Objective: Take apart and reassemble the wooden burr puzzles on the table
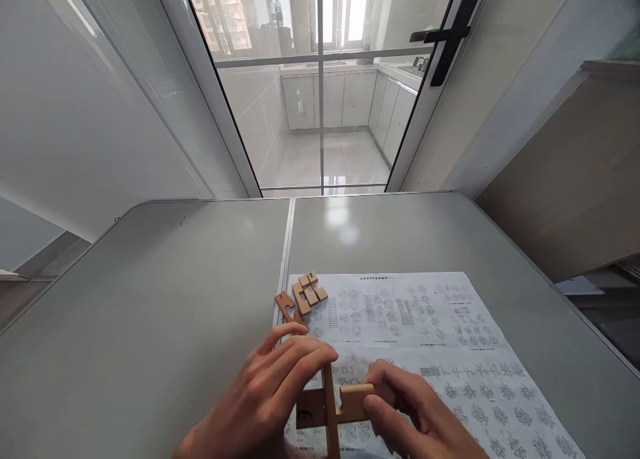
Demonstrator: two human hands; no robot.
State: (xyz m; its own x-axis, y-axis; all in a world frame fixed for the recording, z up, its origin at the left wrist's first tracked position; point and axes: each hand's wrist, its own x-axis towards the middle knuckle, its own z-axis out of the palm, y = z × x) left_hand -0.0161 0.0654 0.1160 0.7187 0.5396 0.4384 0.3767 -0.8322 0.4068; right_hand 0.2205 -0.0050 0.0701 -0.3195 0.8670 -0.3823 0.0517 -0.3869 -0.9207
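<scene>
My left hand (pixel 280 386) grips an upright wooden puzzle piece (pixel 330 412), its fingertips over the top end. A second wooden puzzle piece (pixel 357 404), notched and marked with a dark character at its left end, crosses the upright one. My right hand (pixel 410 406) pinches the right end of this crossing piece between thumb and fingers. Beyond my left hand lie a reddish-brown notched piece (pixel 284 302) and several lighter notched pieces (pixel 306 298), one marked 3. Part of the upright piece's lower end is cut off by the frame.
A printed sheet (pixel 420 352) covered in small diagrams lies under my hands on the grey folding table (pixel 200 299). A seam (pixel 289 232) runs across the tabletop. Behind the table stands a glass door (pixel 325 112) with a black handle (pixel 453 36).
</scene>
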